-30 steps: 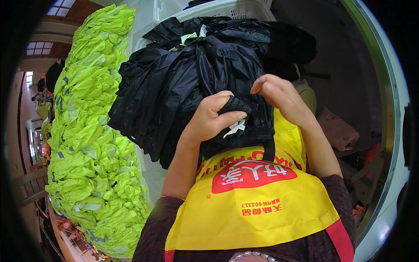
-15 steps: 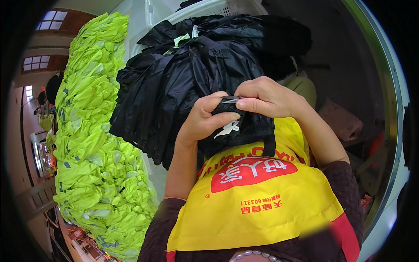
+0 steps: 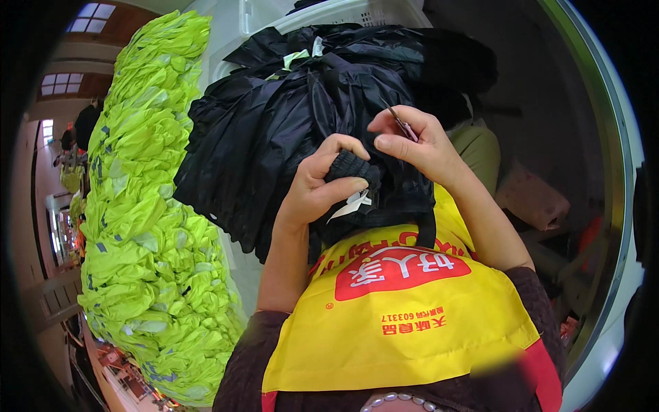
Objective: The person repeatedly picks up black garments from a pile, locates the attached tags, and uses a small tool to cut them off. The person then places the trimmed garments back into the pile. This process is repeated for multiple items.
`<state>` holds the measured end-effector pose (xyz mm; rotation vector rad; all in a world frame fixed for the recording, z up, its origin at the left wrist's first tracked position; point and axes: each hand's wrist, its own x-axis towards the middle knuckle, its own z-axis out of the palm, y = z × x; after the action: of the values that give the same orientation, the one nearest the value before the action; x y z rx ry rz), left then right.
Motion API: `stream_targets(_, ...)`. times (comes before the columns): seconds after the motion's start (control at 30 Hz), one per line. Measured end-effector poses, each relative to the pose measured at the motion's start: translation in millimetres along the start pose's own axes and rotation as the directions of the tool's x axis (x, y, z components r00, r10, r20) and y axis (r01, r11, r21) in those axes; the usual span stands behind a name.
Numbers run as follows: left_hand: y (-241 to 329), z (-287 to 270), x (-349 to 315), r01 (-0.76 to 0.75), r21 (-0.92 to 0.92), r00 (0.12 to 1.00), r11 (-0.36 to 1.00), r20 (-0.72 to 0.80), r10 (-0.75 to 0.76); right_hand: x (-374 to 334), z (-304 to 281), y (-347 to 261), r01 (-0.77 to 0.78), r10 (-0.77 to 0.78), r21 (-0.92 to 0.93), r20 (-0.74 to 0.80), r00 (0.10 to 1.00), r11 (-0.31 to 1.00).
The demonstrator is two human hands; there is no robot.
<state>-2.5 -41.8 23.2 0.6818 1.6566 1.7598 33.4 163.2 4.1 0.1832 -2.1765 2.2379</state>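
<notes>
My left hand [image 3: 312, 185] is closed around the gathered, ribbed edge [image 3: 349, 169] of a black garment, its thumb pressing from below. A white label [image 3: 354, 204] sticks out under that thumb. To its right and slightly higher, my right hand [image 3: 424, 147] holds small thread snips [image 3: 406, 128], the thin dark blade pointing up and left. The snips are apart from the ribbed edge. More shiny black garments [image 3: 268, 137] lie heaped under and beyond both hands, with pale tags [image 3: 296, 58] showing near the top of the heap.
Along the left runs a long, tall stack of bright yellow-green garments [image 3: 154, 226]. Behind the black heap stands a white plastic basket [image 3: 343, 16]. My yellow apron [image 3: 405, 343] covers the near side. A pinkish bundle [image 3: 534, 198] lies in the shade at right.
My right hand has moved away from the left, up and to the right, and the snips now show clearly in it. The left hand keeps its grip on the ribbed edge.
</notes>
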Motion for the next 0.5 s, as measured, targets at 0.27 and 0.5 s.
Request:
stream_targets(0.27, 4.0, -14.1, -35.6, -0.24, 0.125, 0.959, 0.963, -0.123, 0.255, 8.8, 15.0, 2.0, -0.085, 0.166, -0.357, 0.205, 0.965, 0.93)
stream_targets(0.5, 49.5, -61.6, -95.6, 0.146, 0.955, 0.562, 0.257, -0.294, 0.773, -2.3, 40.3, -46.8, 0.465, -0.435, -0.211, 0.171, 0.884, 0.86)
